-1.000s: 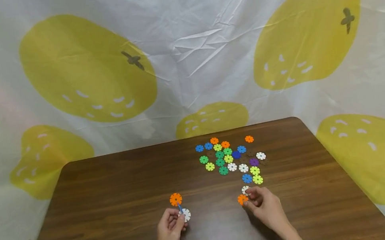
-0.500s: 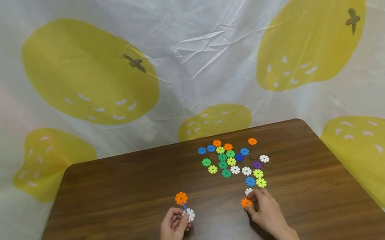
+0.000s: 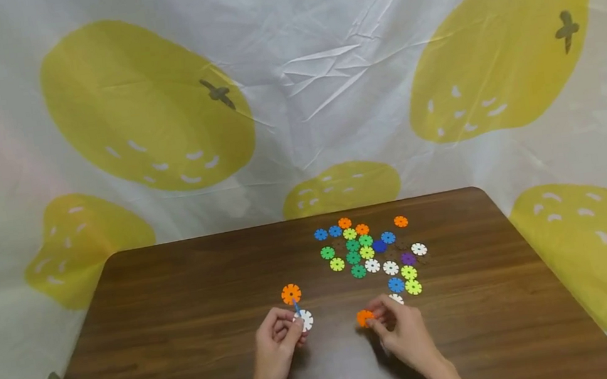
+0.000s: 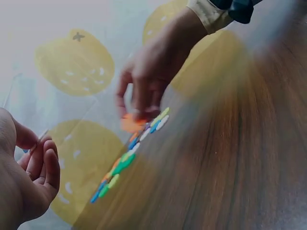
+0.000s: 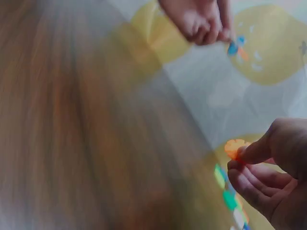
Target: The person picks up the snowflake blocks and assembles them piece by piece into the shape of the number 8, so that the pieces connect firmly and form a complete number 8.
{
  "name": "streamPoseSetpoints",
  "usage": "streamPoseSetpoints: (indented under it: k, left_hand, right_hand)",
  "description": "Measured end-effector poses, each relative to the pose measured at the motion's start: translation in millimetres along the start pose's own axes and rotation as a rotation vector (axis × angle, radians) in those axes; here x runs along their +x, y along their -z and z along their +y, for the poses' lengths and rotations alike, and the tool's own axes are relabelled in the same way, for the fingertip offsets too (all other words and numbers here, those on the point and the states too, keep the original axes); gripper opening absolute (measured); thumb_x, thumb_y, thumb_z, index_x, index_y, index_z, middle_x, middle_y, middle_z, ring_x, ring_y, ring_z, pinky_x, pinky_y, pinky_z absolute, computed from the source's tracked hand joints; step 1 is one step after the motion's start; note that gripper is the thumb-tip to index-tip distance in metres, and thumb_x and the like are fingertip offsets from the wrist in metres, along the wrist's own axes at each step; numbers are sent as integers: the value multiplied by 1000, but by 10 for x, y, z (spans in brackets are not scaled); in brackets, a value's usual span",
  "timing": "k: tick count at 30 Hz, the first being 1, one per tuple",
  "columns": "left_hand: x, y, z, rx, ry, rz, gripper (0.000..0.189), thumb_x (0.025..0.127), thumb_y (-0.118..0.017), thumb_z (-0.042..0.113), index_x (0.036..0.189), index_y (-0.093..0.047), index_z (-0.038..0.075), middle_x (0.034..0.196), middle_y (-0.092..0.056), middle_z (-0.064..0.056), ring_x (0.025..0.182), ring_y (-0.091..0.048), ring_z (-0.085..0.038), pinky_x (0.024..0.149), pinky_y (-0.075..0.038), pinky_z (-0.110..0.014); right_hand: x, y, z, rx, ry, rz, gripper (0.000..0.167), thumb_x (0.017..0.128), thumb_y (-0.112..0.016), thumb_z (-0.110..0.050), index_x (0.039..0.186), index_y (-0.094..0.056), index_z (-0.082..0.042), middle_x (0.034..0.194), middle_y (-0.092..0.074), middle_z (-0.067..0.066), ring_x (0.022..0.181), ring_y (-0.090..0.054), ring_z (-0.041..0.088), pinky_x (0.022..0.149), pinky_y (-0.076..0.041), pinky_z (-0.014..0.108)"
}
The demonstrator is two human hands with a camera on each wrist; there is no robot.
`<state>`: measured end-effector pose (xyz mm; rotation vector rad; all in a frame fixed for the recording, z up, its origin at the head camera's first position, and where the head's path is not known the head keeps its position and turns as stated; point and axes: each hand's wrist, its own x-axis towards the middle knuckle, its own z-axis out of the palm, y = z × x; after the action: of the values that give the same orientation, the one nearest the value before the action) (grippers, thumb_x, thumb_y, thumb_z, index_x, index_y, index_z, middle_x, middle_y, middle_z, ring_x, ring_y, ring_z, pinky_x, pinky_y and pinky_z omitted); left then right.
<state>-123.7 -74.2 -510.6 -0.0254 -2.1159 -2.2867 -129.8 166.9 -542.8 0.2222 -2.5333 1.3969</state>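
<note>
My left hand (image 3: 276,341) pinches a white notched disc (image 3: 306,320) between thumb and fingers. A blue disc (image 3: 296,307), seen edge-on, joins that white one to an orange notched disc (image 3: 291,294) above it. Right of it, my right hand (image 3: 406,332) pinches a separate orange disc (image 3: 364,318) by its edge, held over the table. The right wrist view shows this orange disc (image 5: 236,149) between thumb and forefinger. A loose white disc (image 3: 396,299) lies just behind the right hand, partly covered by it.
Several loose notched discs (image 3: 353,257) in green, yellow, blue, white, orange, purple and brown lie spread over the back right of the brown wooden table (image 3: 192,304). A pale curtain (image 3: 291,90) with yellow fruit prints hangs behind the table's far edge.
My right hand has picked up the orange disc from beside the white one and moved left with it. The left hand and its joined discs have shifted slightly right and up in view.
</note>
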Motion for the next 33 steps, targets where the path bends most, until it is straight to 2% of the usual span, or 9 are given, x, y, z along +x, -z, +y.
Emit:
streamPoseSetpoints:
  k: [3, 6, 11, 14, 18, 24, 33]
  left_hand:
    - [4, -26, 28, -5, 5, 0, 18, 92, -64, -4, 100, -54, -16, 78, -65, -11, 65, -65, -10, 61, -57, -23]
    - [3, -35, 33, -8, -1, 10, 17, 91, -65, -5, 99, -55, -15, 76, -65, -10, 64, -65, -9, 60, -58, -24]
    - [1, -65, 30, 3, -85, 46, 17, 88, -69, -8, 98, -56, -12, 73, -65, -17, 62, -66, -8, 61, -62, -28]
    - [-6, -83, 43, 5, -131, 64, 18, 87, -69, -10, 99, -56, -11, 73, -65, -23, 61, -66, -11, 61, -62, -29]
    - [-21, -95, 71, -11, -143, 76, 18, 88, -69, -10, 100, -56, -12, 76, -65, -25, 62, -66, -11, 60, -61, -27]
    - [-34, -121, 84, -18, -159, 89, 15, 88, -69, -10, 96, -57, -13, 82, -67, -27, 65, -66, -7, 59, -60, -23]
    - [-61, -196, 92, -48, -216, 136, 14, 84, -69, -15, 88, -56, -14, 83, -67, -30, 65, -67, -8, 58, -59, -21]
  right_hand:
    - [9, -32, -156, 126, 29, 0, 26, 77, -78, 12, 92, -69, -8, 78, -72, 3, 68, -67, 8, 64, -60, 22]
    - [16, -74, -309, 200, 94, 1, 23, 79, -79, 8, 94, -70, -6, 80, -74, 6, 70, -69, 10, 65, -61, 24]
    - [12, -137, -496, 259, 225, 11, 22, 80, -80, 6, 97, -70, -4, 84, -75, 8, 71, -70, 11, 66, -62, 26]
    - [5, -181, -560, 270, 253, 9, 23, 81, -80, 5, 98, -70, -6, 86, -76, 7, 72, -71, 11, 68, -62, 26]
    - [1, -255, -602, 263, 295, 25, 24, 80, -80, 6, 98, -71, -8, 87, -77, 6, 71, -72, 13, 68, -62, 24]
    - [-4, -353, -626, 209, 399, 114, 25, 79, -80, 8, 96, -73, -9, 86, -76, 6, 69, -72, 16, 67, -60, 20]
    - [-48, -417, -645, 163, 485, 230, 24, 77, -80, 10, 94, -74, -5, 85, -75, 9, 71, -73, 19, 71, -59, 18]
